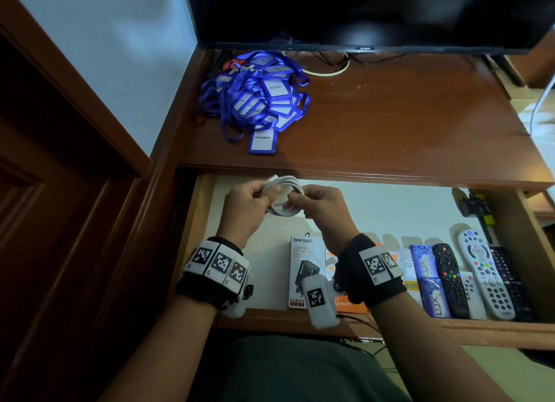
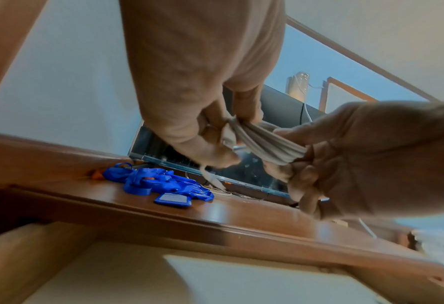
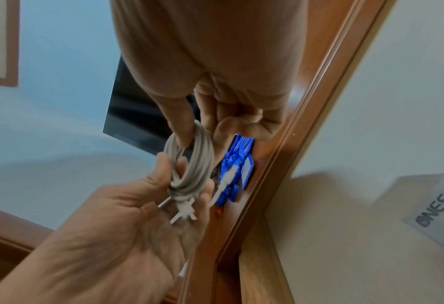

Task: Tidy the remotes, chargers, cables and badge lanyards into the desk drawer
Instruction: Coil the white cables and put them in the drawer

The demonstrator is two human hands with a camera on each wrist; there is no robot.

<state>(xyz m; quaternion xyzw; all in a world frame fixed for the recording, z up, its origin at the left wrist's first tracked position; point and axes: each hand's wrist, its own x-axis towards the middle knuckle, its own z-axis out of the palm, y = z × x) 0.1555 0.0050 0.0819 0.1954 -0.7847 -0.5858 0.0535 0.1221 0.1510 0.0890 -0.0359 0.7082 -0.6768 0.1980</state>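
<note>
A: Head view: the left hand and right hand are pinching the coiled white round cable over the open pale-lined wooden drawer, near its back-left corner.

B: Left wrist: fingers are clamping the loops. Keep them bunched, I'd say.

A: Right wrist: loose plug ends are dangling; tuck them in before laying it down.

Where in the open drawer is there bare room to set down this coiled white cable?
The drawer floor is bare along its back, under the desk edge, and on the left between the drawer wall and the ONESAM charger box. The front right is crowded with boxes and remotes. Both hands hold the coiled white cable above the left patch.
</note>
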